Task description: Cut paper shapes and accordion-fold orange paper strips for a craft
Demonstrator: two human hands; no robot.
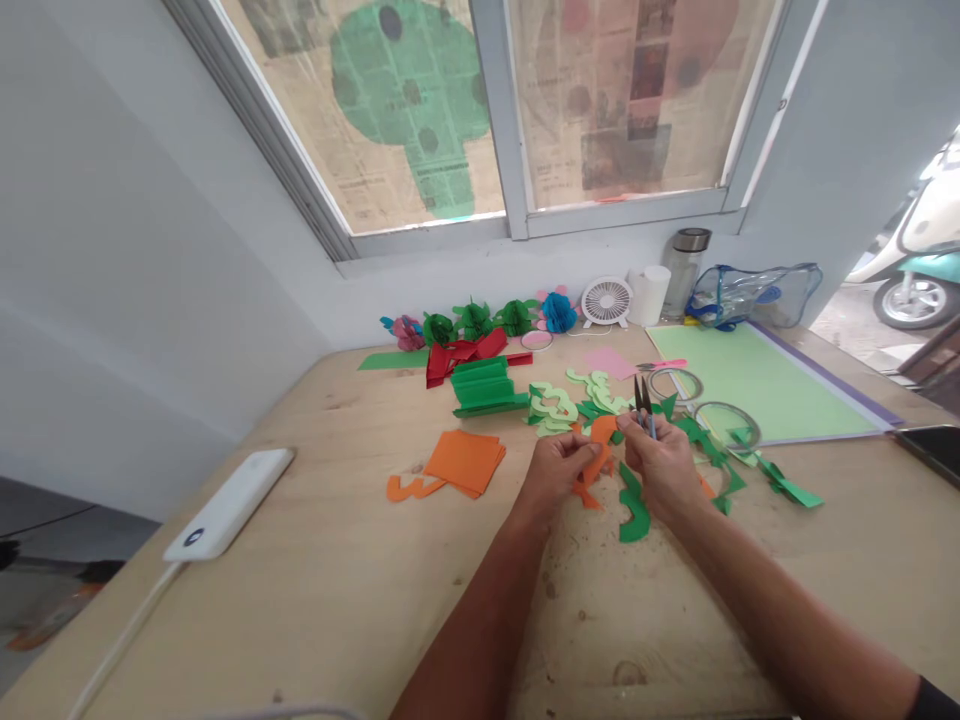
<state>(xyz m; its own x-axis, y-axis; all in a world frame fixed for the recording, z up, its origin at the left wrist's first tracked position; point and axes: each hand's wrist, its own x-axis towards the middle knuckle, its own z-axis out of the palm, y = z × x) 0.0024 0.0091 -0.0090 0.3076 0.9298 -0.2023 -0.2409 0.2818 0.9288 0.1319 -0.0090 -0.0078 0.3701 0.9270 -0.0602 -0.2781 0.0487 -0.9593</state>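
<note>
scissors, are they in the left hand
No, the right hand holds the scissors, while the left hand holds a piece of orange paper.

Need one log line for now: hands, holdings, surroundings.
left hand: holds orange paper | right hand: holds scissors, blades parted | table: orange paper stack, curved green cutout

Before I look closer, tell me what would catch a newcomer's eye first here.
Likely first: the big green shape on the left window pane, above the table. Then the orange paper in the left hand, beside the dark-bladed scissors in the right hand. Behind them, colourful paper decorations line up along the wall, left of the white fan.
</note>
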